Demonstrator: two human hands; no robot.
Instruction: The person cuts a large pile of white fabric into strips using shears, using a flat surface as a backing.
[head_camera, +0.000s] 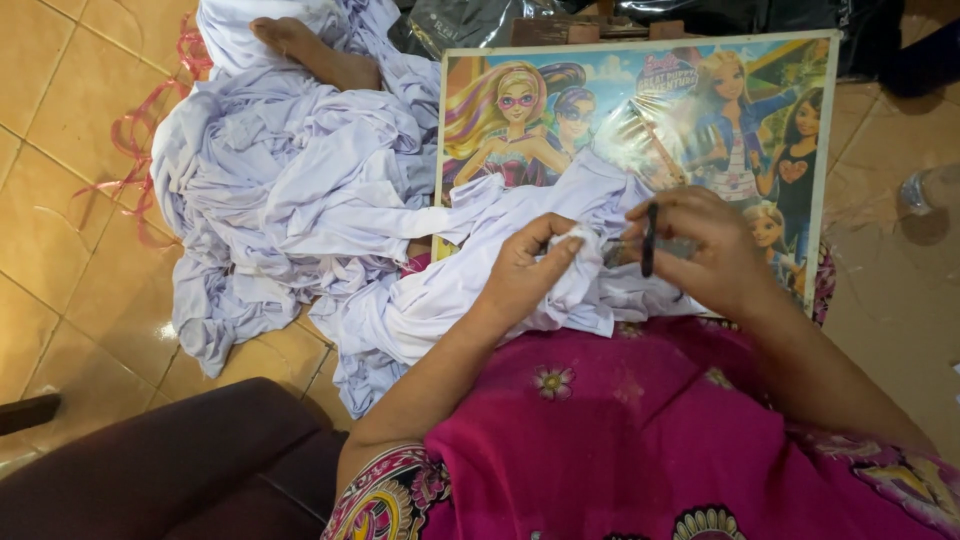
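White garment (560, 290) pinched at a bunched edge by left hand (530, 270), fingers clamped on the cloth. Right hand (700, 250) just beside it, fingers closed on a small dark tool (649, 240), likely thread snips. Big pile of white garments (290, 200) left of the fingers on the floor; finished share unclear. Cartoon-printed board (640, 110) lies under the cloth.

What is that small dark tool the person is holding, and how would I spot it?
Start at the cartoon picture board on the person's lap, with pale lilac cloth spilling over it. Above the cloth, the right hand pinches a slim black tool, perhaps a thread snipper. It is the only dark, stiff thing among the soft fabric.
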